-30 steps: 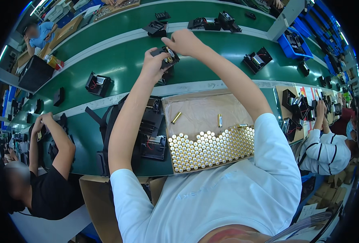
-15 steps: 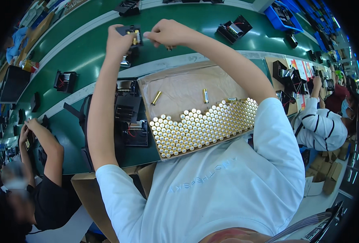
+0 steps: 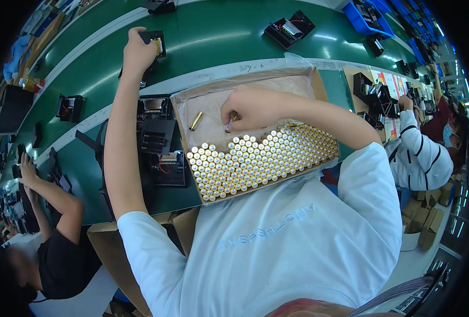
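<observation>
My left hand is closed on a black battery case at the far side of the green bench, with gold batteries showing beside its thumb. Over the cardboard box of batteries, my right hand has its fingers pinched together. A battery partly shows between those fingertips; the rest is hidden. One loose gold battery lies on the box's liner to the left of that hand. Packed rows of upright batteries fill the near part of the box.
Black cases with wiring stand left of the box. More units sit along the green surface. A blue bin is at the far right. Co-workers sit on both sides, one in black, another in a striped sleeve.
My right hand has come back from the battery case to the box and closed around a battery. My left hand still holds the case. The surroundings have shifted slightly left in view.
</observation>
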`<state>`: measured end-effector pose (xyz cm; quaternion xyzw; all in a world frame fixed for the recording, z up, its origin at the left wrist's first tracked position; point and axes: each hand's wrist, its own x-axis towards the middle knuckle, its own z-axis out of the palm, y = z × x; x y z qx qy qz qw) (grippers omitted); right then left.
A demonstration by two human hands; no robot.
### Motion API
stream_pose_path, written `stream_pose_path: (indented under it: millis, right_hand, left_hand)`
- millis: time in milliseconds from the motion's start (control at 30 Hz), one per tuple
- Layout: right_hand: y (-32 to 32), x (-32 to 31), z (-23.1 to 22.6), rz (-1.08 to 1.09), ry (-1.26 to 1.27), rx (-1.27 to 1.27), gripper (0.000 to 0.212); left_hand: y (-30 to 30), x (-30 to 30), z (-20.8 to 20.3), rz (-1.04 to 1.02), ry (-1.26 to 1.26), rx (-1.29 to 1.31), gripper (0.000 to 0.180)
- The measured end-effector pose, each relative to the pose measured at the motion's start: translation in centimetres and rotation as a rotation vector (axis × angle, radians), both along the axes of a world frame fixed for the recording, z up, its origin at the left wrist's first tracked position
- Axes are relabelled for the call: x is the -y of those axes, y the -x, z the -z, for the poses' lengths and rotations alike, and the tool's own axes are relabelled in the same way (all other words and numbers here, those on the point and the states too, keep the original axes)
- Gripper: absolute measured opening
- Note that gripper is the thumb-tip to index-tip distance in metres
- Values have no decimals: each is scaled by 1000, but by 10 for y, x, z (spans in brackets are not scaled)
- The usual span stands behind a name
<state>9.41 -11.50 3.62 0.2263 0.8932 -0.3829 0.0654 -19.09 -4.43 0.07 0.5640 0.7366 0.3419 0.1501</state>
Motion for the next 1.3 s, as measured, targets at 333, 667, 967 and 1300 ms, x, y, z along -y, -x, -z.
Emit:
stream_pose_path:
  millis: [333, 667, 967, 1300]
  right_hand:
    - [17, 21, 20, -270, 86, 133, 31]
    - [-4, 51, 31, -199, -228, -25, 40]
    - [-9, 62, 60, -158, -383, -209, 36]
    - [-4, 62, 71, -147, -528, -432, 33]
  left_hand:
    - [7, -1, 7, -19, 22, -110, 42]
    - [4, 0, -2, -145, 47, -841, 29]
    - [-47, -20, -8, 60, -300, -903, 30]
    - [-239, -82, -31, 407, 106, -349, 52]
